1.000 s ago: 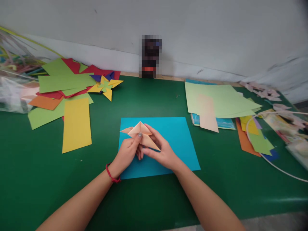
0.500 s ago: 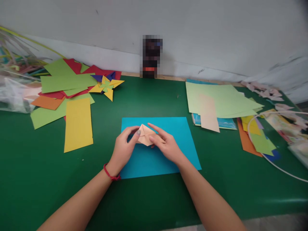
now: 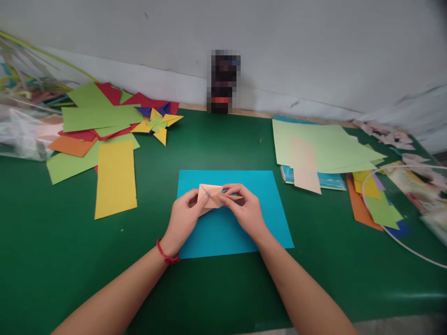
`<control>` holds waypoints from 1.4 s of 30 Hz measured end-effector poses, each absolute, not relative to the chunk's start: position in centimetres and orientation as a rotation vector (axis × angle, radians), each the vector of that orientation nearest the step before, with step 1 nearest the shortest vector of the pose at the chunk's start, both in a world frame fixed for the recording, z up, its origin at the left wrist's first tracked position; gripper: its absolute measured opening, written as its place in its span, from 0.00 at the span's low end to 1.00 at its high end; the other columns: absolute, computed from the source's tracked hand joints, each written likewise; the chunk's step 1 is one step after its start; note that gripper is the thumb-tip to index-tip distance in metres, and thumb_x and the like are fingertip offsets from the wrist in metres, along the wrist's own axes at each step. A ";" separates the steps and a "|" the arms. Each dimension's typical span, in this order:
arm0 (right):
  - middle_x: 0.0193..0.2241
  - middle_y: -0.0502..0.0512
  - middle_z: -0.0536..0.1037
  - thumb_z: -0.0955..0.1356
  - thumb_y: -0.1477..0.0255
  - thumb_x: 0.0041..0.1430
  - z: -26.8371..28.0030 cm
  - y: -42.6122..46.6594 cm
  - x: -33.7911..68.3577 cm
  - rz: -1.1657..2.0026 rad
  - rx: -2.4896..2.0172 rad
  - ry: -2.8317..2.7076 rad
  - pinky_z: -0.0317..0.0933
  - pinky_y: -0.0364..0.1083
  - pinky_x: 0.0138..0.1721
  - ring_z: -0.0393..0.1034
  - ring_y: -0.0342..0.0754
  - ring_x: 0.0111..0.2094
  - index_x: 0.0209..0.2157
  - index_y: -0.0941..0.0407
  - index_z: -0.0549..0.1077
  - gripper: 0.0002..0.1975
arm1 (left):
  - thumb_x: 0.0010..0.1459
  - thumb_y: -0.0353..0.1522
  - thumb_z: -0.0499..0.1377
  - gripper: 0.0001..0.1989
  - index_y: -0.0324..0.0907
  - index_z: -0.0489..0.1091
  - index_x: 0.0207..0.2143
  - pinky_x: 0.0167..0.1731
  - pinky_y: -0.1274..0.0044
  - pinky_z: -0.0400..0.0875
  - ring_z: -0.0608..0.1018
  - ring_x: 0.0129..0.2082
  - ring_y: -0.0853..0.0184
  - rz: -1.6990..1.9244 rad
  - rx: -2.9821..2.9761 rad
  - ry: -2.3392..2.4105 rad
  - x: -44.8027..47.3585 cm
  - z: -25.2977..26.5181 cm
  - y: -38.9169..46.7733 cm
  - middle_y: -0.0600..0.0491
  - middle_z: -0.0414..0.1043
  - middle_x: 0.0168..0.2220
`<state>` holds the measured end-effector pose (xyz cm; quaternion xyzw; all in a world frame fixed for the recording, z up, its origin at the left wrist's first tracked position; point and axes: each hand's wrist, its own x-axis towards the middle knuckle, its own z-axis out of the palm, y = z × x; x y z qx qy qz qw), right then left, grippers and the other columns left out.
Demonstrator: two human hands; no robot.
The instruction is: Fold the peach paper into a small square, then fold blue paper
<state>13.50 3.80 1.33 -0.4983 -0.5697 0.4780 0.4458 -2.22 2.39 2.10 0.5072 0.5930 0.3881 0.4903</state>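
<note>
Between both hands is a small folded paper piece (image 3: 211, 199), pale peach, with crease lines meeting near its middle. My left hand (image 3: 186, 211) grips its left side, the thumb pressed on top and the fingers partly hidden behind. On the right side, my right hand (image 3: 246, 207) pinches an edge between thumb and fingers, with a thin pointed flap sticking out to the right. The piece is held over a blue sheet of paper (image 3: 223, 235) that lies on the green table (image 3: 150, 288). A red cord bracelet (image 3: 167, 256) circles my left wrist.
Coloured paper sheets (image 3: 101, 118) and a yellow strip (image 3: 117, 181) lie left, beside a yellow and purple folded star (image 3: 157, 123). At right are light green sheets (image 3: 324, 144), a peach strip (image 3: 304, 170), paper scraps (image 3: 373, 195) and a white cord (image 3: 415, 251). A pixelated object (image 3: 223, 83) stands by the wall.
The folded paper has been turned, its upper edge now flatter. My right hand's fingers have bent in from an outstretched position to pinch its right edge. My left thumb has shifted slightly right across it.
</note>
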 end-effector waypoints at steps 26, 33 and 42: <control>0.42 0.55 0.74 0.68 0.67 0.51 1.5 4.1 13.8 1.297 -1.194 -1.259 0.63 0.52 0.43 0.68 0.50 0.43 0.26 0.55 0.70 0.06 | 0.52 0.45 0.54 0.18 0.38 0.71 0.30 0.23 0.79 0.64 0.72 0.27 0.66 0.891 1.098 1.409 -2.4 2.0 2.8 0.51 0.73 0.28; 0.25 0.50 0.73 0.70 0.65 0.47 0.0 4.4 14.2 1.523 -1.231 -0.925 0.64 0.46 0.35 0.69 0.45 0.29 0.25 0.57 0.68 0.10 | 0.51 0.40 0.57 0.14 0.39 0.70 0.33 0.30 0.76 0.69 0.75 0.33 0.64 0.873 1.071 1.272 -2.1 2.1 2.8 0.50 0.74 0.34; 0.36 0.54 0.75 0.70 0.66 0.47 0.3 4.3 13.5 1.484 -1.208 -1.072 0.64 0.46 0.39 0.69 0.48 0.39 0.37 0.55 0.70 0.14 | 0.50 0.37 0.59 0.14 0.39 0.68 0.38 0.36 0.74 0.71 0.75 0.39 0.63 0.931 0.985 1.220 -1.9 1.9 2.7 0.48 0.73 0.40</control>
